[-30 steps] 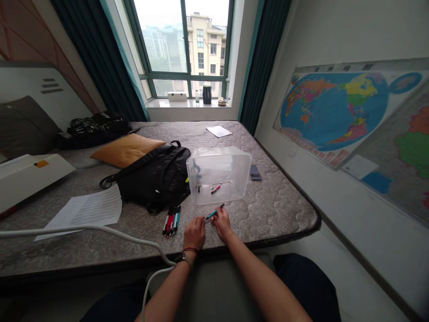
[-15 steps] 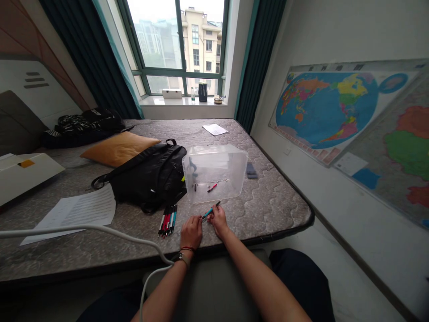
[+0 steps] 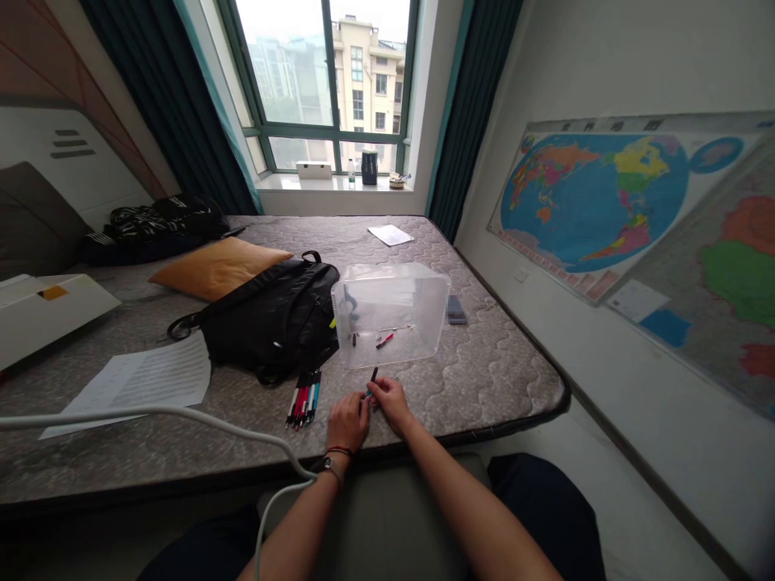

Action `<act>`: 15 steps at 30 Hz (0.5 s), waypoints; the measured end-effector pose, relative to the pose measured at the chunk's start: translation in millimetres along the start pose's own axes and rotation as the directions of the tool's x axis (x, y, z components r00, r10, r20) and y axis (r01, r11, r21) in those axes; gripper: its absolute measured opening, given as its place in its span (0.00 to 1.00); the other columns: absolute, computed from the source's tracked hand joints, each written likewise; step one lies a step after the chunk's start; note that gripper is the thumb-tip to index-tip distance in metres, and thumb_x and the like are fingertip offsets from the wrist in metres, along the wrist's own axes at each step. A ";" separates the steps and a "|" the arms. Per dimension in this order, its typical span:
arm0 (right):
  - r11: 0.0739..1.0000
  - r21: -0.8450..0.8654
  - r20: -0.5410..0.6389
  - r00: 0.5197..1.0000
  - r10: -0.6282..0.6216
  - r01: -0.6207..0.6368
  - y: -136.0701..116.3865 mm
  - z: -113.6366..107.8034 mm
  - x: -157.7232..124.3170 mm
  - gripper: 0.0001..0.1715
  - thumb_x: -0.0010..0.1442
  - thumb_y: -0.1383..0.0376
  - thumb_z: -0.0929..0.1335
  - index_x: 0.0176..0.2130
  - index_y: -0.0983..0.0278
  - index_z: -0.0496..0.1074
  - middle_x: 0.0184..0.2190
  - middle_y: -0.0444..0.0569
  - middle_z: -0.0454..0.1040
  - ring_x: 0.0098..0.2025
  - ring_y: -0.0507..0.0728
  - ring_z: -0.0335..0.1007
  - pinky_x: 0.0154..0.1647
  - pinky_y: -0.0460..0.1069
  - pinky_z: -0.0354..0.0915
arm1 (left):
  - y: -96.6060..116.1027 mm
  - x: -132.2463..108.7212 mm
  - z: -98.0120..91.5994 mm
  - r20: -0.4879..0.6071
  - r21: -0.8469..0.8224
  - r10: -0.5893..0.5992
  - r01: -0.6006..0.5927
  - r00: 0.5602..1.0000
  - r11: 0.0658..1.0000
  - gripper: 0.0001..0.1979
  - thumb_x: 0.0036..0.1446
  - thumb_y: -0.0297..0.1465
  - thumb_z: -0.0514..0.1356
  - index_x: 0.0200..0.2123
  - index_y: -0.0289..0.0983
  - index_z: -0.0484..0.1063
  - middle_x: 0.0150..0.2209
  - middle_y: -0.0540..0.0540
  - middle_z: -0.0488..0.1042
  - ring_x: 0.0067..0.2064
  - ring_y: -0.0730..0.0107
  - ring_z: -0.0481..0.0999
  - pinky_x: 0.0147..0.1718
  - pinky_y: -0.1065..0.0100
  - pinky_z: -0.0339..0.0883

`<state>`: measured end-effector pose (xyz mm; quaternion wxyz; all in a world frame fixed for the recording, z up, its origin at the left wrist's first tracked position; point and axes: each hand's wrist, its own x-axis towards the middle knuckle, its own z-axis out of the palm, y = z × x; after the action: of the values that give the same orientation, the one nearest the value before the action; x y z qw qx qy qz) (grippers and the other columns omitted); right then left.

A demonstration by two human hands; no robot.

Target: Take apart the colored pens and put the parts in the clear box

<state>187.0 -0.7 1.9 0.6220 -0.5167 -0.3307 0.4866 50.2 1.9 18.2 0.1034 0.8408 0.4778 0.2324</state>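
Mattress (image 3: 484, 379) inspected: left hand (image 3: 348, 421) and right hand (image 3: 387, 403) closed together on a teal-and-black pen (image 3: 370, 387), just in front of the clear plastic box (image 3: 391, 315).

Quilted grey mattress (image 3: 484, 379) takes up most of the shot. Black backpack (image 3: 272, 315) sits around 9 o'clock, with a mustard pillow (image 3: 218, 268) just behind it and printed sheets (image 3: 145, 383) lying flat at about 8 o'clock. Big world map (image 3: 599, 198) on the wall at 2 o'clock, teal curtains (image 3: 472, 105) framing the window (image 3: 284, 81) at 12, plus a water bottle (image 3: 352, 173) right beside a dark flask (image 3: 369, 168) on the sill (image 3: 327, 184).
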 end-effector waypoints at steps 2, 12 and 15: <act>1.000 0.003 0.019 1.000 0.020 -0.020 -1.6 -1.0 -1.1 0.20 0.50 0.51 0.74 0.30 0.66 0.74 0.21 0.42 0.72 0.21 0.50 0.64 0.25 0.45 0.61 | 0.4 0.2 -1.3 0.003 0.000 0.009 -0.009 1.000 1.000 0.14 0.68 0.36 0.48 0.42 0.40 0.72 0.39 0.43 0.77 0.42 0.63 0.75 0.41 0.65 0.61; 0.987 -0.148 0.138 0.987 0.082 -0.062 -4.5 -3.2 -1.0 0.21 0.52 0.49 0.72 0.31 0.65 0.74 0.20 0.41 0.70 0.22 0.50 0.64 0.23 0.44 0.62 | 2.1 3.1 -3.0 0.045 0.068 -0.001 -0.002 0.999 0.998 0.14 0.67 0.36 0.47 0.36 0.39 0.71 0.34 0.45 0.75 0.40 0.62 0.73 0.40 0.64 0.59; 0.959 -0.272 0.169 0.977 0.130 -0.080 -14.0 -17.7 14.4 0.24 0.54 0.48 0.70 0.40 0.64 0.75 0.23 0.42 0.72 0.19 0.50 0.65 0.20 0.45 0.63 | 2.1 4.4 -2.2 0.038 0.060 -0.024 0.022 0.999 0.998 0.16 0.68 0.35 0.45 0.35 0.39 0.70 0.34 0.44 0.76 0.39 0.62 0.73 0.40 0.64 0.59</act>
<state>211.3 7.4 9.8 0.4875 -0.5641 -0.4209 0.5167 52.6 4.4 22.2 0.0901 0.8423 0.4921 0.2008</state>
